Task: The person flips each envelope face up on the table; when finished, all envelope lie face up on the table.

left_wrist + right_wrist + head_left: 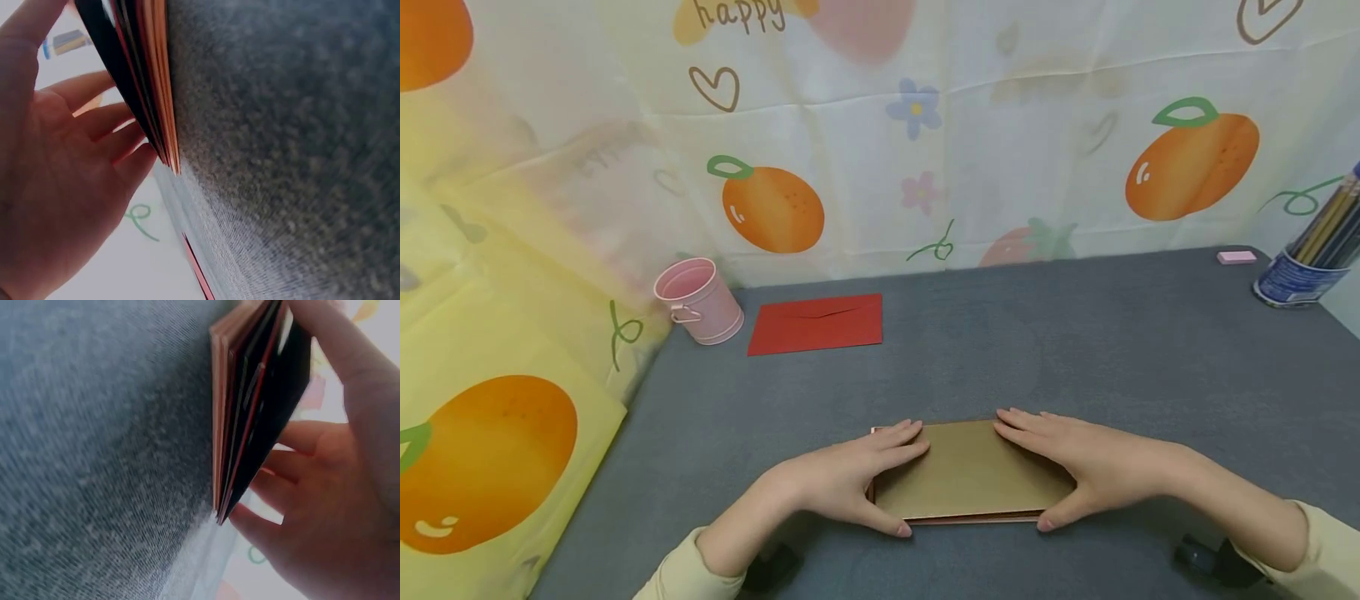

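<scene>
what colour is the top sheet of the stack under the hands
Tan, a kraft-paper brown: the top sheet shows best in the head view.

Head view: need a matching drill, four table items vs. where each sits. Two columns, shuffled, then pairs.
Things:
1. pink bucket
2. red envelope
3. pink eraser
4. brown envelope stack

Places:
A. far right, beside the pencil can
B. near edge, under the left hand and right hand
C. far left corner by the curtain
D. just right of the bucket

Pairs: 1-C, 2-D, 3-A, 4-B
</scene>
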### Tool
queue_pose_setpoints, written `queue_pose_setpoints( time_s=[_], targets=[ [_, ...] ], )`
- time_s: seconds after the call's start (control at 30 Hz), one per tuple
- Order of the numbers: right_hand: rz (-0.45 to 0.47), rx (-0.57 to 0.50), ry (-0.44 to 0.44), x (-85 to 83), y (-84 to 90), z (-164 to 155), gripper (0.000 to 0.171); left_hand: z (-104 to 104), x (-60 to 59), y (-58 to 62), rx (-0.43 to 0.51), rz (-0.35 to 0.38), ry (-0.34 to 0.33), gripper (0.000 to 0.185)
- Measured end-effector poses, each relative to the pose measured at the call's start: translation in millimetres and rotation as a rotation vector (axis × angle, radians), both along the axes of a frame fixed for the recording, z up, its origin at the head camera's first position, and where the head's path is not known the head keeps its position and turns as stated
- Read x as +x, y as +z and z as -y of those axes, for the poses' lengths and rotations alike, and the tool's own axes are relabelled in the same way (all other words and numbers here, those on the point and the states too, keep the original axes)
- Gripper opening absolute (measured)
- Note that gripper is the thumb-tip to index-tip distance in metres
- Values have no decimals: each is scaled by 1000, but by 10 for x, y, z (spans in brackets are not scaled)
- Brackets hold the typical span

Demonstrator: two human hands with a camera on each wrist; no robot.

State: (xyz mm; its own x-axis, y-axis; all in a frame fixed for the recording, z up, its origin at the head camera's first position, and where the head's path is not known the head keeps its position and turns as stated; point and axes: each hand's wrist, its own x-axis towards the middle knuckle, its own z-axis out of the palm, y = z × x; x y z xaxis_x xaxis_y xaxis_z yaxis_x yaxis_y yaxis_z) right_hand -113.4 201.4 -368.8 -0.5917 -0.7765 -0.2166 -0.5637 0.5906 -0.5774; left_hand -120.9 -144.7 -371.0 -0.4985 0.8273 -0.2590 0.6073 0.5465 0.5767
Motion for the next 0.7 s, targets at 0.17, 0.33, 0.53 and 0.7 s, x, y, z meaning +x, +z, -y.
queue_pose_setpoints(
  time_s=[0.17,0.33,0.53,0.7],
  targets=[
    [-6,-69,18,-51,60,-48,81,44,-50,44,71,47,55,76],
    [-47,-238,30,-169,92,-83,49,84,-152,77,260,43,81,47],
    [-111,-409,-94,-281,111,-64,21,81,-266,46,514,-48,194,21],
    [-207,-428,-266,-339,96,-67,15,61,-321,-4,624,-110,342,17]
  ],
)
